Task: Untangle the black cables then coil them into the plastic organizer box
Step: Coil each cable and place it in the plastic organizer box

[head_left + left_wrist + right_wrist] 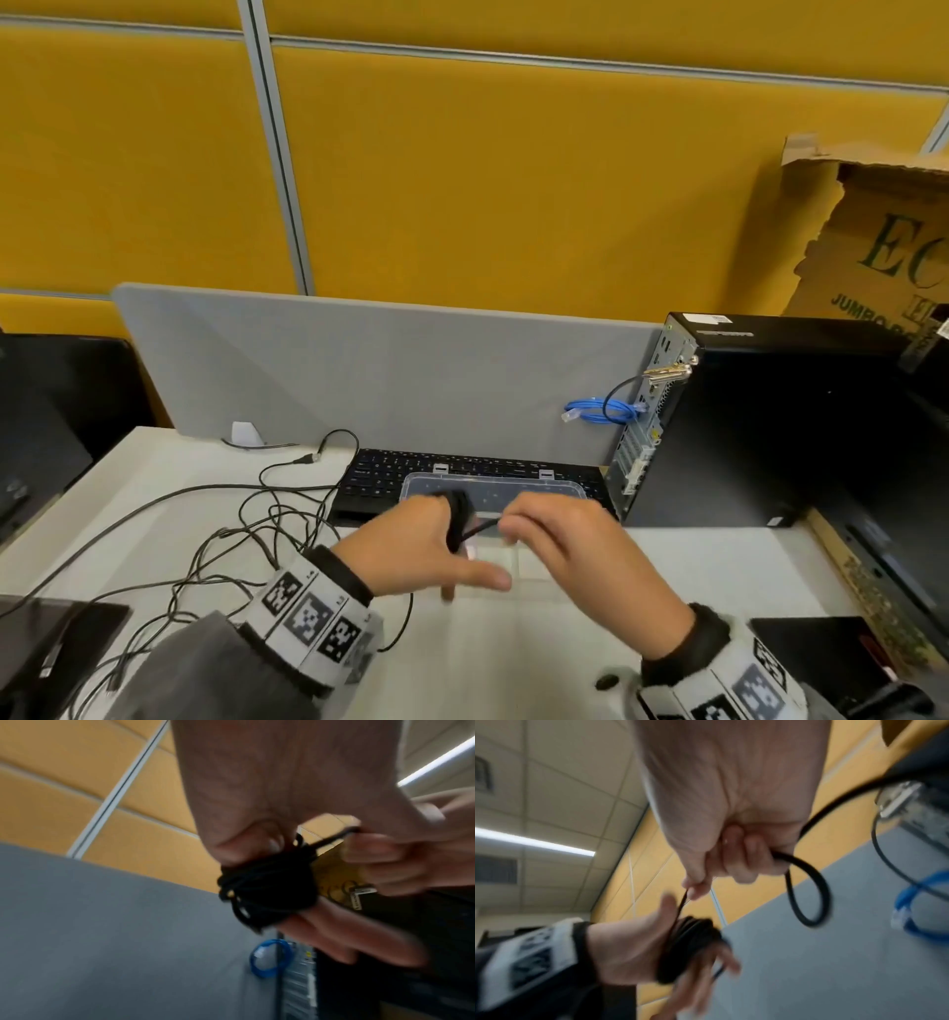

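Several turns of black cable form a coil (457, 516) (267, 892) (687, 947) wound round the fingers of my left hand (416, 545) (628, 945). Those fingers are spread and fairly straight, thumb out. My right hand (554, 534) (731, 801) pinches the taut strand leading off the coil; a slack loop (808, 892) hangs behind its fingers. Both hands hover over the clear plastic organizer box (539, 565), whose lid (513, 485) stands open over the keyboard. More tangled black cables (246, 534) lie on the white table to the left.
A black keyboard (462, 465) lies behind the box against a grey divider (359, 370). A black PC tower (770, 426) with a blue cable (595, 411) stands at right, torn cardboard (883, 231) behind it. A dark monitor (46, 411) is at left.
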{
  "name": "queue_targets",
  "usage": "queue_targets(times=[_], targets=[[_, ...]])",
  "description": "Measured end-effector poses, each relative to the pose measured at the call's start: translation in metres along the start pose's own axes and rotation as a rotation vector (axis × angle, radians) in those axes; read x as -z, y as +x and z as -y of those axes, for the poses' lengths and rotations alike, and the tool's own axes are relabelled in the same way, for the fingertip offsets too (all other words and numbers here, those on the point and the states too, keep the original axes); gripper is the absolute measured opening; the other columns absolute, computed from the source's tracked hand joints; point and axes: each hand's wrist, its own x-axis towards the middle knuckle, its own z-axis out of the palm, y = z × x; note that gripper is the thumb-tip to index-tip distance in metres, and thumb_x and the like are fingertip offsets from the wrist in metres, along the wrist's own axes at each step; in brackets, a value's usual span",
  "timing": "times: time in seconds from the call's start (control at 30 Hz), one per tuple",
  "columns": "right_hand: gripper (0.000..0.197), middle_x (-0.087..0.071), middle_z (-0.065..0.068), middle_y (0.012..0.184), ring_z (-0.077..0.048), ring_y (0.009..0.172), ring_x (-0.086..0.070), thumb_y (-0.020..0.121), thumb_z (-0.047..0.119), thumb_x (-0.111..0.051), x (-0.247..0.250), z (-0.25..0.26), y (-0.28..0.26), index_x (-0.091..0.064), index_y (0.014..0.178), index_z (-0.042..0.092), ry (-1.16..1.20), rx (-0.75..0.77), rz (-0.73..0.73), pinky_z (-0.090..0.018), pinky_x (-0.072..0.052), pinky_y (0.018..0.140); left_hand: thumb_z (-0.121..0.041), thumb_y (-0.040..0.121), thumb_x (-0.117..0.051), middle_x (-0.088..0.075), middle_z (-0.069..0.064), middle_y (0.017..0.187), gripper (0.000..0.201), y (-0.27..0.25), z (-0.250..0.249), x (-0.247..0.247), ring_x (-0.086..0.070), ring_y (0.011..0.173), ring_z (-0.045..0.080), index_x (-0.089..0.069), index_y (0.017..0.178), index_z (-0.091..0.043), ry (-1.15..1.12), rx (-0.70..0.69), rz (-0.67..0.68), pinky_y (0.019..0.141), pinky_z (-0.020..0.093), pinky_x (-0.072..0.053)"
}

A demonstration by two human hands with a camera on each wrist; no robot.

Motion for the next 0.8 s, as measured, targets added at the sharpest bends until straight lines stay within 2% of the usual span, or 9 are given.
queue_targets(times=[0.07,0.13,0.2,0.3,0.43,0.53,0.63,0.73,0.8], targets=[[0.033,-0.057,0.017,0.076,-0.002,0.074,-0.055,0.088,0.057,-0.029,0.0,-0.01,0.004,-0.054,0.083,0.035,-0.089,0.01,-0.143,-0.021,-0.046,0.065,-0.048,0.086,-0.057,-0.068,0.018,0.073,0.036,-0.005,-0.005,-0.007,-0.058,0.044,0.001,-0.063,0.092,-0.013,-0.167,-0.068,0.195,0.065,0.019,-0.047],[0.036,-0.054,0.013,0.073,-0.005,0.07,-0.053,0.089,0.059,-0.023,-0.004,-0.02,0.005,-0.048,0.081,0.034,-0.069,-0.022,-0.146,-0.026,-0.046,0.065,-0.036,0.093,-0.047,-0.059,0.015,0.055,0.035,-0.011,-0.013,-0.004,-0.05,0.033,0.003,-0.066,0.082,-0.008,-0.543,-0.14,0.241,0.056,0.016,-0.042],[0.032,-0.051,0.009,0.068,-0.008,0.065,-0.051,0.092,0.059,-0.025,-0.011,-0.026,0.002,-0.039,0.077,0.034,0.014,-0.073,0.009,-0.034,-0.046,0.068,-0.034,0.091,-0.044,-0.055,0.003,0.042,0.039,-0.013,-0.019,0.002,-0.044,0.027,0.005,-0.071,0.077,-0.009,-0.882,-0.22,0.106,0.051,0.015,-0.041],[0.023,-0.047,0.01,0.068,-0.007,0.063,-0.047,0.097,0.046,-0.028,-0.018,-0.027,-0.004,-0.037,0.079,0.035,0.054,-0.123,0.194,-0.032,-0.042,0.069,-0.038,0.088,-0.043,-0.051,0.001,0.037,0.045,-0.007,-0.023,0.005,-0.039,0.027,0.008,-0.073,0.075,-0.007,-1.112,-0.251,-0.243,0.047,0.016,-0.042],[0.028,-0.045,0.01,0.069,-0.011,0.064,-0.044,0.099,0.044,-0.025,-0.016,-0.023,-0.01,-0.035,0.075,0.033,0.039,-0.119,0.311,-0.031,-0.038,0.066,-0.042,0.078,-0.048,-0.062,0.005,0.059,0.044,0.002,-0.015,0.007,-0.058,0.049,0.012,-0.071,0.091,-0.006,-1.329,-0.241,-0.487,0.06,0.02,-0.05],[0.028,-0.044,0.011,0.069,-0.008,0.063,-0.042,0.099,0.043,-0.026,-0.015,-0.021,-0.014,-0.032,0.073,0.036,0.051,-0.117,0.329,-0.027,-0.037,0.064,-0.047,0.077,-0.059,-0.074,0.001,0.091,0.044,0.007,-0.008,0.003,-0.066,0.093,0.003,-0.066,0.103,-0.013,-0.932,-0.224,-0.552,0.082,0.016,-0.049],[0.025,-0.054,0.011,0.075,-0.009,0.069,-0.052,0.098,0.045,-0.03,-0.011,-0.023,-0.013,-0.043,0.081,0.032,0.044,-0.104,0.171,-0.031,-0.045,0.07,-0.047,0.06,-0.077,-0.064,-0.013,0.113,0.068,0.012,-0.009,-0.008,-0.051,0.109,-0.015,-0.057,0.118,-0.017,-0.316,-0.15,-0.33,0.097,0.01,-0.04],[0.042,-0.057,0.016,0.079,-0.004,0.073,-0.055,0.087,0.062,-0.022,-0.008,-0.028,-0.008,-0.052,0.085,0.033,-0.109,-0.068,-0.038,-0.029,-0.049,0.066,-0.046,0.068,-0.076,-0.061,-0.018,0.104,0.057,0.015,-0.005,-0.017,-0.06,0.098,-0.003,-0.053,0.114,-0.022,0.102,-0.06,-0.173,0.092,0.022,-0.047],[0.049,-0.057,0.02,0.079,-0.001,0.072,-0.055,0.085,0.069,-0.02,-0.006,-0.031,-0.006,-0.055,0.086,0.035,-0.224,-0.017,-0.151,-0.021,-0.047,0.057,-0.04,0.078,-0.068,-0.064,-0.013,0.079,0.031,0.015,-0.002,-0.016,-0.064,0.07,0.001,-0.059,0.098,-0.018,0.151,-0.041,-0.122,0.08,0.028,-0.053]])
